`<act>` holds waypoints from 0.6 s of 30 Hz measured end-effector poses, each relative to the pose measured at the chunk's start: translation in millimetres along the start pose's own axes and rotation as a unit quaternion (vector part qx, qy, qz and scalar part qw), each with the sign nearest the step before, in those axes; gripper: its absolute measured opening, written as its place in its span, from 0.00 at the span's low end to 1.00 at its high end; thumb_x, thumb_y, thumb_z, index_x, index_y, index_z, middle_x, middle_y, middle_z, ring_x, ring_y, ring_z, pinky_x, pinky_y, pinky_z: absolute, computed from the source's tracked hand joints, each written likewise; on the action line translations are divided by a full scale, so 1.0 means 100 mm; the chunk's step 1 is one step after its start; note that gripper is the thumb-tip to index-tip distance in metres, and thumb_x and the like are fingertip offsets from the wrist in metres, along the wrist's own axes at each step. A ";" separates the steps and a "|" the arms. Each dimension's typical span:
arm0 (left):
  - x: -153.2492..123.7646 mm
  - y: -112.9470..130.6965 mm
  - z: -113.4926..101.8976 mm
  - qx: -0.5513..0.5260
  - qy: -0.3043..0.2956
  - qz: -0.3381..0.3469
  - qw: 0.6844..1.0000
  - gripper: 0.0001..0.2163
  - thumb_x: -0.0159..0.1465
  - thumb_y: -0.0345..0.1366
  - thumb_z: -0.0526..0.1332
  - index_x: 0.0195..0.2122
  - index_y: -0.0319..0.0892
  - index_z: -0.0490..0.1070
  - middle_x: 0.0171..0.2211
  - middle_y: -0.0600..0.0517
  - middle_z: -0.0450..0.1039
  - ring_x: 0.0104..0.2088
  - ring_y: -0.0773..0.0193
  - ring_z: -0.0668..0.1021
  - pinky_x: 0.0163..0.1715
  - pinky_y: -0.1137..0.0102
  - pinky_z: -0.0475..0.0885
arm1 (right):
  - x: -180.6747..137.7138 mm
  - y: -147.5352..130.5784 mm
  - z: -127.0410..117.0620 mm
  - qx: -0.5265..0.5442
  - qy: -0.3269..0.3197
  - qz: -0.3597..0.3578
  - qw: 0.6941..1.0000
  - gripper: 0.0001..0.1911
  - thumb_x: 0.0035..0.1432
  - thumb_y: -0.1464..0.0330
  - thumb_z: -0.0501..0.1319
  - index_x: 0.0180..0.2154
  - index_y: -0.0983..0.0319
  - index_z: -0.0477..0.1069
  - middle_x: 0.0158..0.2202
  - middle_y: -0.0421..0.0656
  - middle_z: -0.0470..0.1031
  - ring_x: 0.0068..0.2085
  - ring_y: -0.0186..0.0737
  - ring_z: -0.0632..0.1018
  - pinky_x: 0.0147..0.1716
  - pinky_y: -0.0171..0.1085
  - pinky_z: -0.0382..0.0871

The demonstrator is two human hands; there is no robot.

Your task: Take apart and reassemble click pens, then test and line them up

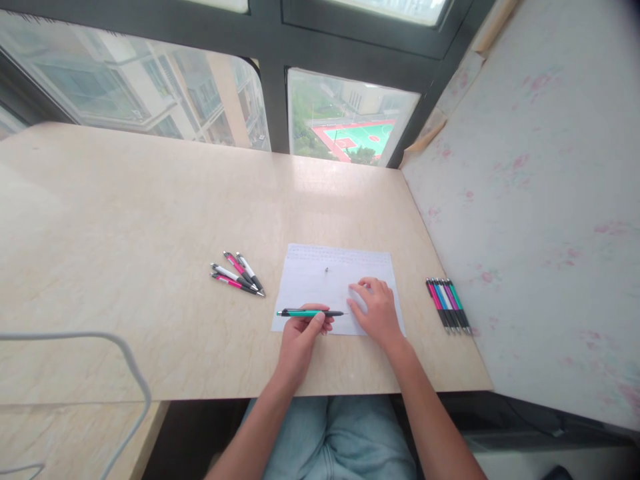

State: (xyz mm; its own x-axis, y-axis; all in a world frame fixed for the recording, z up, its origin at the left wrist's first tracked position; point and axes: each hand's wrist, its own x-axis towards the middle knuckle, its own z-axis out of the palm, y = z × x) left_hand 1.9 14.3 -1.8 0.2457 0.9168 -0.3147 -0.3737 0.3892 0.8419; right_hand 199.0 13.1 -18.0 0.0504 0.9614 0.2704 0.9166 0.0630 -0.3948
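Observation:
My left hand (301, 333) holds a green-and-black pen (307, 313) level above the lower edge of a white sheet of paper (305, 280). A thin point sticks out of the pen's right end. My right hand (375, 308) rests on the right part of the sheet, its fingers bent and apart, with nothing seen in them. Near the middle of the paper lies a small dark piece (327, 270), too small to name. Lines of handwriting run along the sheet's top.
A loose pile of pink and white pens (237, 273) lies left of the paper. To the right, several coloured pens (449, 305) lie side by side near the papered wall (540, 200). A grey cable (127, 363) loops over the table's left front; windows (345, 120) stand behind.

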 end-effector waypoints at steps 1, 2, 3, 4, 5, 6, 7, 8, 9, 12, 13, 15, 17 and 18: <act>0.00 0.00 0.00 -0.001 -0.001 0.000 1.000 0.13 0.58 0.42 0.68 0.39 0.38 0.78 0.29 0.47 0.79 0.29 0.64 0.76 0.33 0.71 0.69 | 0.01 0.01 0.00 0.001 -0.004 -0.003 1.000 0.14 0.61 0.65 0.61 0.48 0.57 0.75 0.48 0.48 0.71 0.49 0.49 0.70 0.49 0.47 0.62; 0.00 0.01 0.01 -0.002 0.000 0.000 1.000 0.13 0.58 0.42 0.69 0.38 0.38 0.78 0.29 0.47 0.79 0.29 0.64 0.76 0.32 0.71 0.69 | 0.02 0.02 -0.01 0.003 -0.007 -0.004 1.000 0.14 0.61 0.65 0.60 0.48 0.57 0.75 0.48 0.48 0.71 0.49 0.49 0.70 0.50 0.48 0.62; 0.00 0.01 0.01 -0.004 0.002 0.000 1.000 0.13 0.58 0.42 0.69 0.38 0.38 0.78 0.29 0.47 0.78 0.29 0.64 0.76 0.32 0.71 0.69 | 0.03 0.03 -0.01 0.005 -0.010 -0.005 1.000 0.13 0.61 0.65 0.61 0.48 0.57 0.75 0.48 0.48 0.72 0.49 0.49 0.70 0.50 0.48 0.62; 0.00 0.01 0.01 -0.006 0.005 0.000 1.000 0.13 0.57 0.42 0.69 0.38 0.38 0.78 0.29 0.47 0.78 0.29 0.64 0.76 0.33 0.71 0.69 | 0.05 0.03 -0.02 0.009 -0.012 -0.006 1.000 0.13 0.61 0.65 0.61 0.48 0.57 0.75 0.47 0.48 0.72 0.49 0.49 0.70 0.50 0.48 0.62; 0.00 0.01 0.02 -0.010 0.008 -0.001 1.000 0.13 0.57 0.41 0.69 0.39 0.38 0.78 0.29 0.47 0.78 0.29 0.64 0.76 0.33 0.70 0.69 | 0.06 0.03 -0.03 0.013 -0.014 -0.008 1.000 0.14 0.61 0.65 0.61 0.48 0.58 0.75 0.47 0.49 0.72 0.49 0.49 0.71 0.50 0.48 0.63; 0.00 0.01 0.02 -0.014 0.010 -0.002 1.000 0.13 0.57 0.41 0.69 0.39 0.38 0.77 0.29 0.47 0.78 0.30 0.64 0.76 0.33 0.70 0.69 | 0.07 0.03 -0.05 0.020 -0.014 -0.010 1.000 0.14 0.61 0.66 0.61 0.48 0.58 0.75 0.47 0.49 0.73 0.49 0.49 0.71 0.50 0.49 0.63; 0.01 0.01 0.02 -0.018 0.013 -0.003 1.000 0.13 0.57 0.41 0.69 0.39 0.38 0.77 0.29 0.47 0.78 0.30 0.64 0.76 0.34 0.70 0.69 | 0.07 0.01 -0.08 0.032 -0.010 -0.013 0.999 0.14 0.61 0.66 0.61 0.48 0.59 0.75 0.47 0.50 0.73 0.50 0.49 0.71 0.51 0.49 0.63; 0.01 0.01 0.02 -0.022 0.013 -0.005 1.000 0.13 0.57 0.41 0.69 0.39 0.38 0.77 0.29 0.47 0.78 0.30 0.64 0.76 0.34 0.70 0.69 | 0.07 -0.03 -0.11 0.050 -0.003 -0.017 0.999 0.13 0.61 0.67 0.60 0.48 0.59 0.75 0.47 0.50 0.73 0.50 0.49 0.72 0.51 0.50 0.64; 0.01 0.01 0.02 -0.024 0.012 -0.006 1.000 0.13 0.57 0.41 0.69 0.39 0.38 0.77 0.29 0.47 0.78 0.30 0.64 0.76 0.34 0.70 0.69 | 0.06 -0.07 -0.14 0.079 0.005 -0.021 0.997 0.13 0.62 0.67 0.59 0.48 0.59 0.74 0.48 0.50 0.73 0.50 0.49 0.72 0.52 0.50 0.64; 0.02 0.00 0.01 -0.019 0.005 -0.004 1.000 0.13 0.58 0.42 0.69 0.40 0.39 0.76 0.30 0.48 0.78 0.31 0.64 0.77 0.35 0.70 0.69 | 0.01 -0.27 -0.26 0.205 0.002 -0.049 0.978 0.13 0.65 0.68 0.55 0.50 0.58 0.72 0.48 0.48 0.74 0.50 0.45 0.73 0.52 0.48 0.67; 0.02 0.00 0.00 -0.016 0.002 -0.001 1.000 0.13 0.58 0.41 0.69 0.40 0.39 0.76 0.30 0.48 0.78 0.31 0.64 0.76 0.35 0.70 0.69 | -0.02 -0.35 -0.28 0.240 -0.017 -0.063 0.969 0.13 0.65 0.68 0.56 0.50 0.58 0.72 0.47 0.47 0.75 0.50 0.45 0.74 0.51 0.46 0.69; 0.02 -0.01 0.00 -0.010 0.001 0.009 1.000 0.13 0.58 0.41 0.69 0.41 0.40 0.75 0.29 0.50 0.77 0.30 0.65 0.76 0.34 0.71 0.68 | -0.06 -0.47 -0.32 0.268 -0.036 -0.079 0.960 0.11 0.64 0.69 0.57 0.48 0.57 0.73 0.44 0.45 0.76 0.47 0.43 0.75 0.48 0.44 0.70; 0.01 -0.01 0.00 -0.008 0.002 0.015 1.000 0.13 0.58 0.40 0.69 0.41 0.40 0.74 0.27 0.52 0.76 0.29 0.66 0.75 0.33 0.71 0.68 | -0.09 -0.54 -0.33 0.271 -0.037 -0.078 0.959 0.09 0.63 0.70 0.58 0.44 0.56 0.74 0.40 0.44 0.77 0.44 0.43 0.76 0.45 0.43 0.72; 0.01 -0.01 0.00 -0.011 0.003 0.014 1.000 0.13 0.58 0.40 0.69 0.40 0.41 0.74 0.26 0.53 0.75 0.28 0.66 0.75 0.33 0.71 0.68 | -0.09 -0.56 -0.33 0.271 -0.034 -0.073 0.959 0.09 0.63 0.70 0.59 0.43 0.56 0.75 0.39 0.44 0.77 0.43 0.42 0.76 0.44 0.42 0.72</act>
State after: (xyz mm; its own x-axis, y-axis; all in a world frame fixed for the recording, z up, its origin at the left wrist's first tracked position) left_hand 2.4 14.9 -3.4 0.2294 0.9281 -0.2932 -0.4006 0.3646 0.8406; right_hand 160.6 -7.8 30.3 -0.1059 0.9460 0.3064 0.5696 0.3103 -0.7611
